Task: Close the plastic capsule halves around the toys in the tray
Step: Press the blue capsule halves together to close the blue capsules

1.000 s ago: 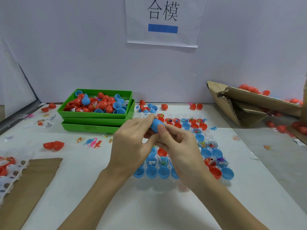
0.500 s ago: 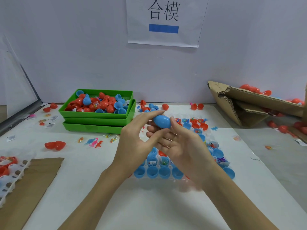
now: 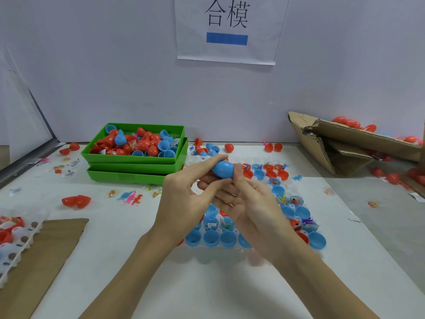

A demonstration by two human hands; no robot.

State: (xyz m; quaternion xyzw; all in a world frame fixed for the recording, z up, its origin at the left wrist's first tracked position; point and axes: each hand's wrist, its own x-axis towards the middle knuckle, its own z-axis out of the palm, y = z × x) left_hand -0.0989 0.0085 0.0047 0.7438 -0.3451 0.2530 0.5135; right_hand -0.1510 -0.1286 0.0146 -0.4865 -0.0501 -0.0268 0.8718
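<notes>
blue capsule [image 3: 222,169] looks closed, pinched between both hands: left hand [image 3: 184,199], right hand [image 3: 248,203]. next it probably goes aside, then another half from the tray [image 3: 243,248].

Capsule [image 3: 222,169] held above the table [image 3: 207,284], between left hand [image 3: 184,199] and right hand [image 3: 250,203], over the far-left part of the tray [image 3: 293,207]. Tray lies mid-table, under and right of both hands, open capsule halves [image 3: 211,238] seated in its wells, some with toys [image 3: 308,221] inside. Stacked bins [image 3: 135,166] behind-left of the hands, top one full of loose halves. Loose toys [image 3: 131,197] on table just in front of the bins. Cardboard box [image 3: 340,146] far right by the wall, capsules in and around it. Second tray [image 3: 13,247] at left edge, cardboard sheet [image 3: 43,254] beside it. Paper sign [image 3: 230,28] on wall behind
</notes>
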